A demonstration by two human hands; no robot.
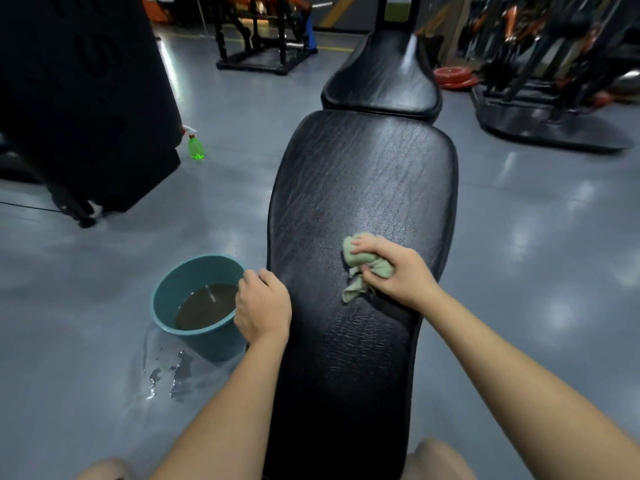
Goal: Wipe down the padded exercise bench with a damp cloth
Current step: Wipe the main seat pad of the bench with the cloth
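The right hand (398, 271) is gripping a bunched green cloth (360, 261), fingers and thumb curling round it, and is pressing it onto the black bench (363, 174) pad. The cloth is lying right of the pad's middle line, nearer the right edge than the left, with one loose end trailing toward the near end. The left hand (265, 306) is sitting on the pad's left edge level with the cloth, its fingers curling down over that edge and gripping it. Both forearms are reaching in from the near end.

A teal basin (166, 296) is standing on the grey floor (536, 237) just beside the bench's left edge, under the left hand, and is holding murky water (204, 306). A puddle (173, 372) is spreading on the floor at the basin's near side. A green spray bottle (196, 147) is standing upright on the floor well to the left of the bench's far half. A smaller pad (381, 77) is rising past the long pad's far end.
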